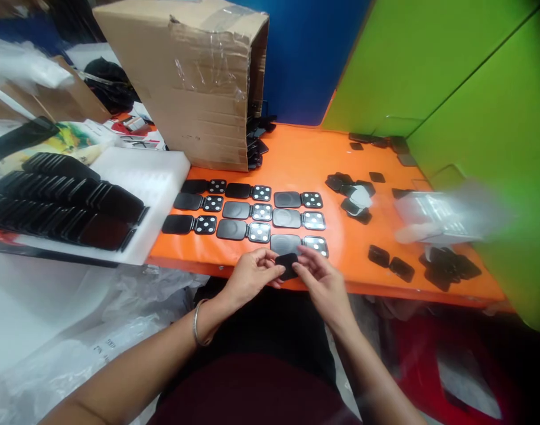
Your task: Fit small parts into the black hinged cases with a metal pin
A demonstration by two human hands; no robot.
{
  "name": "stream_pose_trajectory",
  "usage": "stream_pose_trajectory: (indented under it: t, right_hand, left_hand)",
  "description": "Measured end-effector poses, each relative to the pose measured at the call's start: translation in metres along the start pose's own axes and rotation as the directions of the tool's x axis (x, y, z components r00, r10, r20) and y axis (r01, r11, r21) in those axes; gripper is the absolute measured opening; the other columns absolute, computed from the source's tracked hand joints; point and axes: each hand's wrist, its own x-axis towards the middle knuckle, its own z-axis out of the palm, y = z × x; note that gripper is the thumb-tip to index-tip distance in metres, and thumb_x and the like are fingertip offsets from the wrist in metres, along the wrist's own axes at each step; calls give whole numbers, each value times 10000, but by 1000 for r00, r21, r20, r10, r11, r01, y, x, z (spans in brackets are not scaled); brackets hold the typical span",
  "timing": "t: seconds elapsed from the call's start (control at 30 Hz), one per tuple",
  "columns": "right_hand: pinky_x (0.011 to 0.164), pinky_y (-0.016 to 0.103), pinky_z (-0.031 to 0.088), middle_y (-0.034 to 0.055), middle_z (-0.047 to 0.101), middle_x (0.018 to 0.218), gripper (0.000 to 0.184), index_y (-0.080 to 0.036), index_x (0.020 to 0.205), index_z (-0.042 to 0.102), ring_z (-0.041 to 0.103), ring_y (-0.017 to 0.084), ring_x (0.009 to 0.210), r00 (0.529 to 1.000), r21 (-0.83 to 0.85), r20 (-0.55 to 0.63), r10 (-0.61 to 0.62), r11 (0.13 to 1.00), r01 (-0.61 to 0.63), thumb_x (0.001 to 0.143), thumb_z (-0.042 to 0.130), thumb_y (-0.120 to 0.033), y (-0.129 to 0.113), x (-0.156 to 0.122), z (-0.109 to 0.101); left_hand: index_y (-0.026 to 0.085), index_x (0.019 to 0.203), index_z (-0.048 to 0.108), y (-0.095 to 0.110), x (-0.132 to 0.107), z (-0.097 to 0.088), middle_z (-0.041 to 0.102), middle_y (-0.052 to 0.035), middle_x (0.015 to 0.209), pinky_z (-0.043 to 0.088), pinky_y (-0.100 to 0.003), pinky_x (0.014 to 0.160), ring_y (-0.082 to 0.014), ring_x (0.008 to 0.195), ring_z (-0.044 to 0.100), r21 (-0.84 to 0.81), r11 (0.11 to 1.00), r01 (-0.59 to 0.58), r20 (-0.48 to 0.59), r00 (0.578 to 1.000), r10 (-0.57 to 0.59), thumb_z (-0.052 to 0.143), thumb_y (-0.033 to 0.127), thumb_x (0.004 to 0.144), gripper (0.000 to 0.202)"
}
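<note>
Between my two hands is a small black square pad (286, 265), held just above the front edge of the orange table. My left hand (252, 274) pinches its left side, while the thumb and fingers of my right hand (321, 280) grip its right side. Just beyond my fingers lie rows of opened black hinged cases (286, 218), each with a plain panel and a smaller panel dotted with pale round spots (314, 220). The nearest right case (285, 243) is partly covered by my hands.
Left, a white foam tray (163, 171) bears rows of black pieces (106, 200). A cardboard box (212, 88) of black parts stands behind. Loose black pads (449, 268) lie right, near a blurred clear box (438, 215). Green panels (482, 118) border the orange table (305, 153).
</note>
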Motion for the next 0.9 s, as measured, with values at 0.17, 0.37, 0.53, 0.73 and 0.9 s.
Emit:
stream_pose_trajectory:
  t: [0.17, 0.37, 0.53, 0.73, 0.9]
  right_hand:
    - [465, 226, 412, -6, 622, 703, 340, -198, 971, 692, 523, 107, 537, 980, 48, 7, 200, 979, -200, 718, 757, -417, -2, 0, -13]
    - [437, 202, 396, -14, 635, 718, 483, -186, 994, 644, 501, 77, 490, 955, 249, -163, 247, 947, -202, 583, 851, -332, 5, 6, -35]
    - [459, 215, 434, -23, 624, 671, 433, -169, 894, 651, 506, 75, 476, 932, 317, -273, 239, 937, -147, 538, 871, -278, 6, 10, -50]
    - [480, 214, 451, -37, 599, 584, 347, -159, 798, 648, 519, 79, 466, 925, 335, -322, 201, 938, -87, 556, 864, -283, 8, 11, -66]
    - [495, 187, 461, -34, 601, 549, 325, -164, 735, 609, 536, 74, 477, 929, 380, -309, 203, 922, -75, 577, 860, -295, 8, 11, -77]
  left_hand:
    - [163, 1040, 599, -4, 5, -15, 625, -30, 875, 528, -307, 748, -160, 789, 625, 419, 892, -168, 45, 985, 165, 653, 262, 830, 238]
    - [173, 1111, 585, 6, 40, -22, 531, -81, 1053, 452, -390, 916, -260, 1059, 480, 865, 353, -358, 223, 902, 370, 716, 246, 784, 359]
    - [165, 1117, 562, 10, 66, 3, 463, -105, 1120, 435, -410, 920, -278, 1066, 428, 901, 183, -393, 326, 893, 310, 710, 354, 795, 401]
    - [135, 1049, 525, 20, 77, 25, 476, -127, 1132, 437, -424, 890, -307, 1070, 435, 928, 107, -356, 315, 907, 278, 778, 339, 716, 465]
    - [160, 1083, 495, 24, 76, 30, 597, -77, 944, 467, -369, 737, -274, 873, 566, 911, 172, -375, 330, 912, 244, 715, 265, 757, 407]
